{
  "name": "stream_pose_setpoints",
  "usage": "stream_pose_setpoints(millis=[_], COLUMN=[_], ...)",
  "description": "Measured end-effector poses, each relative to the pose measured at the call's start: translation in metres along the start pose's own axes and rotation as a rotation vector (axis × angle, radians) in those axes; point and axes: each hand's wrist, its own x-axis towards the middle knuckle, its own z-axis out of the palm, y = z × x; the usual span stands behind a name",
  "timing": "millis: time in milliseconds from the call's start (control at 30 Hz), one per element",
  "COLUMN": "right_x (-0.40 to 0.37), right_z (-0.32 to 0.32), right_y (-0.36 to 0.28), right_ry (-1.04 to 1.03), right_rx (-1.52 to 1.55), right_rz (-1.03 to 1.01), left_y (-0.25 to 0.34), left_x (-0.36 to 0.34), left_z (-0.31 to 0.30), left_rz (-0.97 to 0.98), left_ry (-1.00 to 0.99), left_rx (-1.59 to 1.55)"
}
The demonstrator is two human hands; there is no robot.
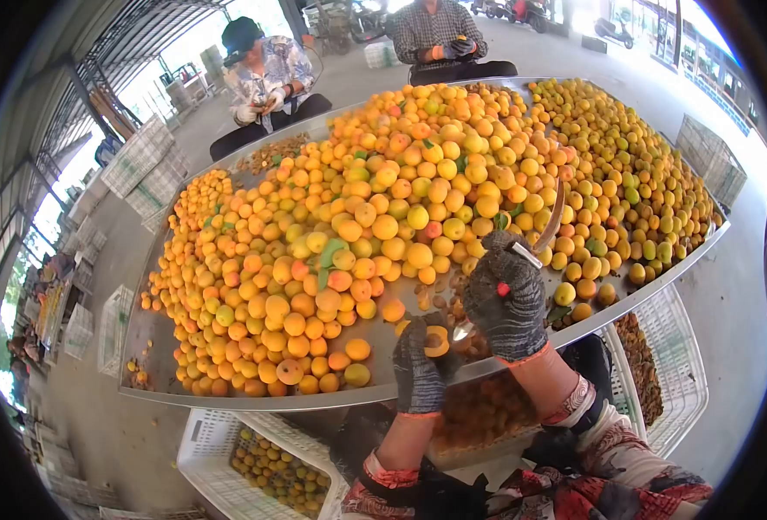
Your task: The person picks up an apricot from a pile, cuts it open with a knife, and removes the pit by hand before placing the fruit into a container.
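My left hand (420,364), in a dark grey knit glove with an orange cuff, is closed around a cut apricot (436,341) whose orange flesh faces right. To its right, my right hand (506,299) wears a matching glove and grips a hand tool (552,218) with a curved brown end and a silver piece above the fist. A shiny metal tip shows just below that hand, near the cut apricot; the part inside the fist is hidden. Both hands are over the front edge of a metal table (375,397) heaped with whole apricots (314,286).
White plastic crates stand below the table, one with apricots (279,472), another with brownish pieces (639,364). Smaller, greener apricots (626,173) lie on the table's right. Two people sit across the far side, a person in a patterned top (270,78) and one in a checked shirt (440,35).
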Motion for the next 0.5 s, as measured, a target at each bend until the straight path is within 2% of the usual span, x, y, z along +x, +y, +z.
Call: stream_pose_setpoints(millis=[67, 167, 300, 367, 500], right_x=[0.002, -0.003, -0.008, -0.011, -0.012], right_z=[0.01, 0.004, -0.005, -0.007, -0.014], right_y=[0.005, 0.015, 0.026, 0.03, 0.038], right_ry=[0.14, 0.148, 0.193, 0.221, 0.203], right_rx=[-0.181, -0.095, -0.073, -0.267, -0.472], right_rz=[-0.127, -0.077, -0.068, -0.088, -0.085], left_y=[-0.003, -0.011, 0.001, -0.009, -0.011], left_x=[-0.002, 0.003, -0.002, 0.004, 0.003], left_z=[0.0, -0.013, -0.008, -0.015, -0.017], left_rz=[0.2, 0.084, 0.086, 0.23, 0.12], left_ry=[0.048, 0.054, 0.014, 0.015, 0.038], left_rx=[0.092, 0.099, 0.214, 0.308, 0.289])
